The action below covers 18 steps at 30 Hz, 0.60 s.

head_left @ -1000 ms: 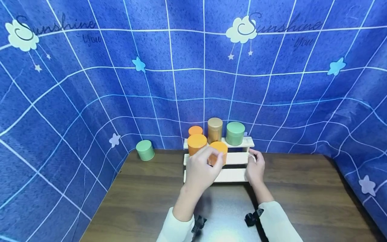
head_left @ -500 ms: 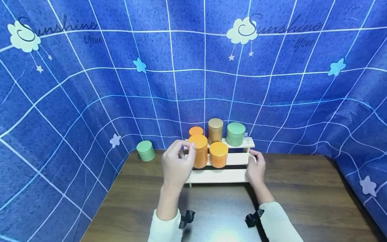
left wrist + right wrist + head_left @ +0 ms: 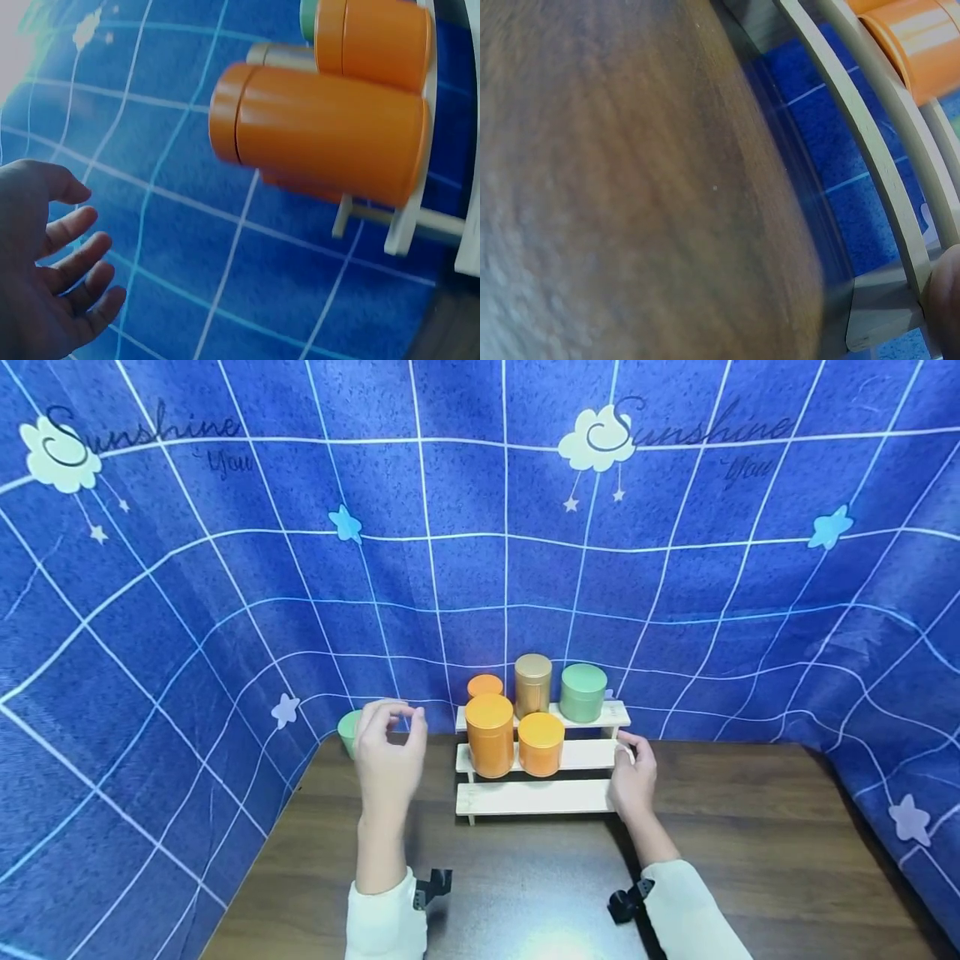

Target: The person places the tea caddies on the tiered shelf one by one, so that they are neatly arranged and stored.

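A pale wooden three-step display rack (image 3: 532, 797) stands on the table, its right end gripped by my right hand (image 3: 633, 781). A fingertip (image 3: 945, 289) shows against the rack's slat in the right wrist view. My left hand (image 3: 388, 760) is raised left of the rack, fingers loosely bent and holding nothing. It partly covers a green canister (image 3: 347, 732) at the table's back left. On the middle step are a tall orange canister (image 3: 491, 739) and a shorter orange canister (image 3: 541, 747). The top step bears another orange canister (image 3: 484, 685), a gold canister (image 3: 532, 685) and a green lidded canister (image 3: 583, 693).
The dark wood-grain table (image 3: 750, 843) spreads out on both sides of the rack. Behind it hangs a blue cloth (image 3: 465, 568) with white grid lines, stars and clouds, which also closes off the left and right sides.
My left hand has moved left, from in front of the orange canisters to beside the green canister at the back left, now overlapping it. My right hand has stayed at the rack's end.
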{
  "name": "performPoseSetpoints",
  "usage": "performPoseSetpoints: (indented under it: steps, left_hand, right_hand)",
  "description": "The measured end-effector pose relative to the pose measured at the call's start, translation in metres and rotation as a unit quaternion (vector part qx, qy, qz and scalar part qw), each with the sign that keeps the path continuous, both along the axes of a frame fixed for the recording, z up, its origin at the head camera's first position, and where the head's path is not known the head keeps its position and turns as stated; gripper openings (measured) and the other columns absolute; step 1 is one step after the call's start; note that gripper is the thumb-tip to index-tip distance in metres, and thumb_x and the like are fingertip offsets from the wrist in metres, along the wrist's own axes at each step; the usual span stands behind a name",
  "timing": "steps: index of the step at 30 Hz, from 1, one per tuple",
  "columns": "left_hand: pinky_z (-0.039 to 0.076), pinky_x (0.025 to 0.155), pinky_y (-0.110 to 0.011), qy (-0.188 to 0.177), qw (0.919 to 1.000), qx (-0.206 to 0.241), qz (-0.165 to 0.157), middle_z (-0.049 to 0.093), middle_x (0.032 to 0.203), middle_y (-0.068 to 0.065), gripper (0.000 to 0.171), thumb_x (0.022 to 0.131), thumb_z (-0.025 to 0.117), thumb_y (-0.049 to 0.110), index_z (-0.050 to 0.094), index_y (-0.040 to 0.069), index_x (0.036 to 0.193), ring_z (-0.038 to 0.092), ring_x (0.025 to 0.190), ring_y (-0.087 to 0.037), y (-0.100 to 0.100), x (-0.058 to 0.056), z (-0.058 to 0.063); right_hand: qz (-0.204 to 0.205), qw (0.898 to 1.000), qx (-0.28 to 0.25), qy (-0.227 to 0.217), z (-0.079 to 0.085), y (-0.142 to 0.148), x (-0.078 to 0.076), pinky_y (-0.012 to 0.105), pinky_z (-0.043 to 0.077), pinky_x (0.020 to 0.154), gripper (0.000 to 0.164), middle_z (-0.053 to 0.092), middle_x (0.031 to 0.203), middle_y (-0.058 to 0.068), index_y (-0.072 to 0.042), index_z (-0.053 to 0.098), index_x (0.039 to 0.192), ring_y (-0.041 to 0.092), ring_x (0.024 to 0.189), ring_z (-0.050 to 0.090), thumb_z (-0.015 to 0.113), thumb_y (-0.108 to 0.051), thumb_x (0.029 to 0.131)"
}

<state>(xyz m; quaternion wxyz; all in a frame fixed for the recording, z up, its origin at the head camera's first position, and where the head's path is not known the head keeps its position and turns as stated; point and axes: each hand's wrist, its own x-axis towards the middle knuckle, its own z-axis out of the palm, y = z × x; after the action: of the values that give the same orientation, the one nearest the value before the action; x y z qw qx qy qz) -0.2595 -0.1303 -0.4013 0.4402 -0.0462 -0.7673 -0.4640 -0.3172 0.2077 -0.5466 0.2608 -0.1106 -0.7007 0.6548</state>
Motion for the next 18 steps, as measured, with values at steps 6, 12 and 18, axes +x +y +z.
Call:
performPoseSetpoints:
  steps: [6, 12, 18]
  left_hand:
    - [0.042, 0.098, -0.040, -0.053, 0.9978, 0.003, 0.040, 0.067, 0.117, -0.015, 0.016, 0.091, 0.078, 0.018, 0.074, 0.003, 0.097, 0.056, 0.111, -0.033, -0.023, -0.008, -0.011]
    - [0.036, 0.109, -0.052, -0.098, 0.9927, 0.012, 0.068, 0.063, 0.127, -0.019, 0.024, 0.091, 0.077, 0.019, 0.073, 0.004, 0.108, 0.051, 0.125, -0.041, -0.047, -0.021, -0.030]
    - [0.031, 0.116, -0.055, -0.123, 0.9898, 0.006, 0.071, 0.061, 0.140, -0.023, 0.035, 0.088, 0.077, 0.012, 0.071, 0.000, 0.121, 0.048, 0.135, -0.043, -0.078, -0.038, -0.066]
  right_hand:
    - [0.000, 1.000, 0.004, 0.004, 0.000, -0.001, 0.000, 0.018, 0.040, 0.095, 0.032, 0.064, 0.131, 0.023, 0.004, 0.064, 0.131, 0.016, 0.113, 0.052, 0.048, 0.001, 0.102]
    - [0.000, 1.000, 0.001, 0.005, 0.002, -0.002, 0.000, 0.018, 0.038, 0.097, 0.032, 0.065, 0.133, 0.022, 0.003, 0.064, 0.131, 0.018, 0.118, 0.052, 0.049, 0.001, 0.103]
    - [0.006, 1.000, 0.005, 0.004, 0.004, -0.002, 0.002, 0.016, 0.040, 0.095, 0.033, 0.064, 0.135, 0.023, 0.003, 0.064, 0.132, 0.017, 0.116, 0.053, 0.048, 0.002, 0.103]
